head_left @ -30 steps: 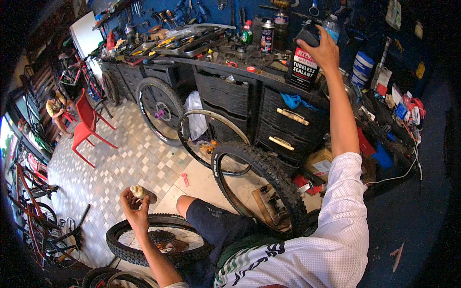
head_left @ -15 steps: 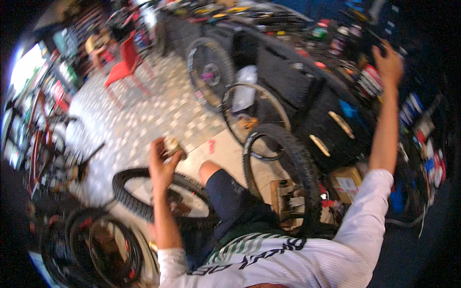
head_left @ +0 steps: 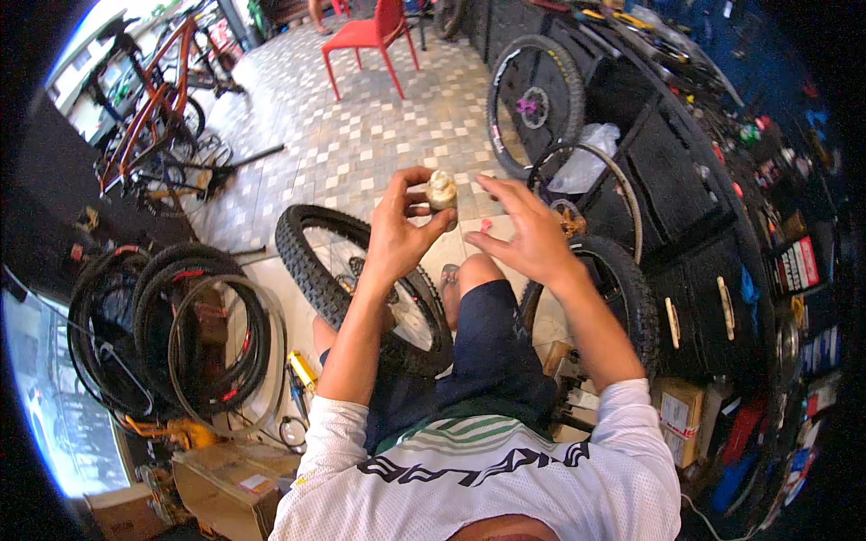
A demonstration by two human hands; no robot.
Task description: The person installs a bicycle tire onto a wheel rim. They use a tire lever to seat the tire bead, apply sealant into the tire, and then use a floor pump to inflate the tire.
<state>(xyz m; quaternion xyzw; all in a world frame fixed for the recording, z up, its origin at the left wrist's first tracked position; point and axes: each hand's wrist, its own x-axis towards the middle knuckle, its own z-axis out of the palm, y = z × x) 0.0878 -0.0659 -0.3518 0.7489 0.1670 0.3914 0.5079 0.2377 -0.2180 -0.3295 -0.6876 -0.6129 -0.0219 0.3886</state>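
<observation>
Out in front of my lap, my left hand (head_left: pixel 403 233) pinches a small, rounded cream-coloured lump (head_left: pixel 441 190) between thumb and fingers; its exact kind is unclear. My right hand (head_left: pixel 532 236) hovers just to the right of it, apart from it, with thumb and fingers spread and nothing between them. Below my left forearm a bicycle wheel with a knobby black tyre (head_left: pixel 302 263) leans tilted beside my legs. Neither hand grips it.
More wheels stand at right: a knobby tyre (head_left: pixel 642 316), a bare rim (head_left: pixel 621 185) and a far wheel (head_left: pixel 570 95), along black cabinets (head_left: pixel 667 171). Tyres (head_left: pixel 149 270) and a cardboard box (head_left: pixel 225 482) lie left. A red chair (head_left: pixel 365 38) stands ahead; an orange bicycle frame (head_left: pixel 162 95) stands far left.
My right hand has come down from the cluttered bench at right to beside the lump. My left hand still holds the lump, and my view has swung right.
</observation>
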